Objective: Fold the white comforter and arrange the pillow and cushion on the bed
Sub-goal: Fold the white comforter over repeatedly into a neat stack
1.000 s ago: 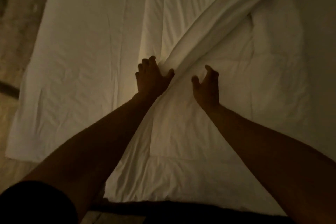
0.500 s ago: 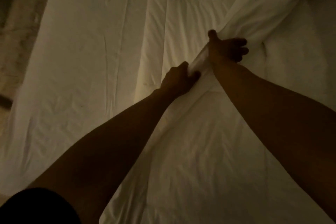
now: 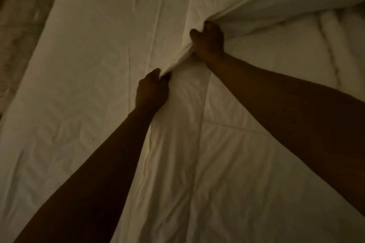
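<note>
While both of your hands hold the same bunched edge of the comforter (image 3: 246,163), the grip reads as firm: your left hand (image 3: 152,92) has its fingers curled round the near end of the gathered strip, and your right hand (image 3: 209,42) clutches it a little farther up, thumb out to the side. Between the two hands the cloth is pulled into a short taut ridge.

From the right hand outward, a thick fold (image 3: 286,0) of the comforter rises toward the upper right, and the rest of it lies spread over the right half of the bed, its stitched seams showing. To the left lies the bare, wrinkled sheet (image 3: 88,65); beyond it, a strip of floor (image 3: 23,16). No pillow or cushion is in view.

Judged from its look, the comforter is soft, bulky and limp, light for its size but prone to sag and slide out of line. Take hold along the hem, hands spread well apart toward the corners, so the fold runs straight. Folding appears to be at an early stage.
</note>
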{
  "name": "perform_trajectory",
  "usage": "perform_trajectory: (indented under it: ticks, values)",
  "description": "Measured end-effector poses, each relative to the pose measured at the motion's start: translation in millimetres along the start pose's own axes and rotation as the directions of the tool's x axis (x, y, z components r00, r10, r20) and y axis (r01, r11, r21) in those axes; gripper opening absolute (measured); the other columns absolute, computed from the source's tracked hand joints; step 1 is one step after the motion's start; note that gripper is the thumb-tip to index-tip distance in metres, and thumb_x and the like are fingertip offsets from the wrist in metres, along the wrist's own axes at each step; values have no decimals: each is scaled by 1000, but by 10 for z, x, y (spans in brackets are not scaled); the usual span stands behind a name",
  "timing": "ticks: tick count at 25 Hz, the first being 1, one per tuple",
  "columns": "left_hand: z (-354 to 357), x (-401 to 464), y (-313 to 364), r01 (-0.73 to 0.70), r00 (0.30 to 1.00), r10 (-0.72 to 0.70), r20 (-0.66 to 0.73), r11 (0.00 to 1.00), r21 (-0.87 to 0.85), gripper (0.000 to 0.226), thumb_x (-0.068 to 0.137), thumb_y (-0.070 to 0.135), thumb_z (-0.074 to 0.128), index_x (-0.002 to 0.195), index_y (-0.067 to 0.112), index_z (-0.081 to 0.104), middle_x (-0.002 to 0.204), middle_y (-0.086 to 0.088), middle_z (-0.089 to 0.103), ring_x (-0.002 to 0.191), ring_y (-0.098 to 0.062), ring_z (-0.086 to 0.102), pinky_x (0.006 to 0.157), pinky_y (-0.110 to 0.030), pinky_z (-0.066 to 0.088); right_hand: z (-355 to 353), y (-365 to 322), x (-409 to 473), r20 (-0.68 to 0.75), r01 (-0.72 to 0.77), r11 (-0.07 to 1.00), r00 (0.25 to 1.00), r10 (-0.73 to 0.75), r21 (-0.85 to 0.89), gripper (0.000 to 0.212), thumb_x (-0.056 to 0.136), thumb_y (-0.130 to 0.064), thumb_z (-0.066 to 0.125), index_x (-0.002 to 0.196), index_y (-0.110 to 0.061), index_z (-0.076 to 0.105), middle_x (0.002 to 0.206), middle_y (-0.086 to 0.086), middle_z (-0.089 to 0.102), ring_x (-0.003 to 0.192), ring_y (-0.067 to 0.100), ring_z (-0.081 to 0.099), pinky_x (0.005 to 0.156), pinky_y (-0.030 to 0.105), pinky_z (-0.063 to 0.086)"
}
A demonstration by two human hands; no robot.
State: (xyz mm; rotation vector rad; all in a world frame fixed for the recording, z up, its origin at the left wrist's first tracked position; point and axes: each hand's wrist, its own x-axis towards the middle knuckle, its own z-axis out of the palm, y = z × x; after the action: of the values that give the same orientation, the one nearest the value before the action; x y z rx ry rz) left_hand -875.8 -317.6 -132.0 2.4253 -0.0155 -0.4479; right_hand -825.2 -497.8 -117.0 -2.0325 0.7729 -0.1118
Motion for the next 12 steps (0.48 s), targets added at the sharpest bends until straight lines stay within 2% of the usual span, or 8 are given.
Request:
perform_trajectory:
  ticks: [2, 4, 6, 7, 9, 10, 12]
  values:
    - [144, 5, -387, 160, 984, -165, 72, 984, 75, 54, 98, 59, 35, 104, 12, 62, 113, -16, 65, 106, -36, 61, 82, -31, 40, 236, 177, 3, 222, -1, 999, 975, 11, -43, 57, 92, -26, 60, 141, -5, 41, 140, 13, 50, 130, 27, 48, 102, 27, 39]
    - [270, -127, -556, 262, 958, -264, 115, 964, 34, 65, 94, 69, 29, 86, 10, 57, 89, -10, 66, 88, -31, 65, 76, -34, 47, 263, 383, -40, 337, -80, 992, 941, 43, 97, 69, 94, -25, 62, 149, -7, 25, 144, 12, 45, 131, 26, 46, 106, 32, 42]
    - [271, -288, -556, 299, 952, -291, 91, 951, -85, 69, 94, 70, 24, 96, 11, 58, 91, -1, 63, 81, -22, 62, 80, -35, 49, 196, 522, -76, 332, -126, 960, 943, 38, 250, 61, 95, -30, 60, 147, -13, 32, 127, 7, 56, 115, 24, 59, 95, 35, 52]
    - [243, -379, -535, 313, 949, -303, 90, 941, -129, 69, 95, 69, 22, 107, 11, 57, 97, 1, 60, 82, -17, 57, 81, -34, 44, 154, 535, -107, 324, -103, 962, 946, 16, 254, 51, 96, -33, 57, 141, -15, 41, 117, 5, 59, 106, 22, 61, 89, 33, 54]
    - [190, -649, -544, 324, 944, -310, 113, 936, -137, 70, 94, 69, 21, 129, 14, 47, 111, -4, 59, 87, -16, 55, 82, -35, 40, 97, 614, -269, 284, 34, 996, 957, -55, 78, 36, 98, -37, 51, 125, -13, 55, 110, 7, 60, 100, 20, 60, 85, 28, 46]
    - [181, -840, -578, 298, 952, -286, 109, 948, -111, 72, 93, 71, 24, 137, 17, 40, 121, -7, 60, 94, -21, 58, 84, -36, 43, 90, 693, -424, 254, 132, 990, 960, -118, -41, 37, 98, -36, 49, 123, -11, 58, 115, 9, 59, 105, 22, 58, 88, 27, 43]
    - [208, -1266, -638, 213, 973, -208, 100, 976, -40, 77, 88, 74, 38, 146, 23, 27, 138, -5, 52, 114, -23, 57, 94, -40, 47, 68, 872, -916, 265, 349, 900, 922, -281, -260, 44, 95, -35, 47, 130, -9, 57, 130, 12, 54, 119, 28, 53, 102, 34, 41]
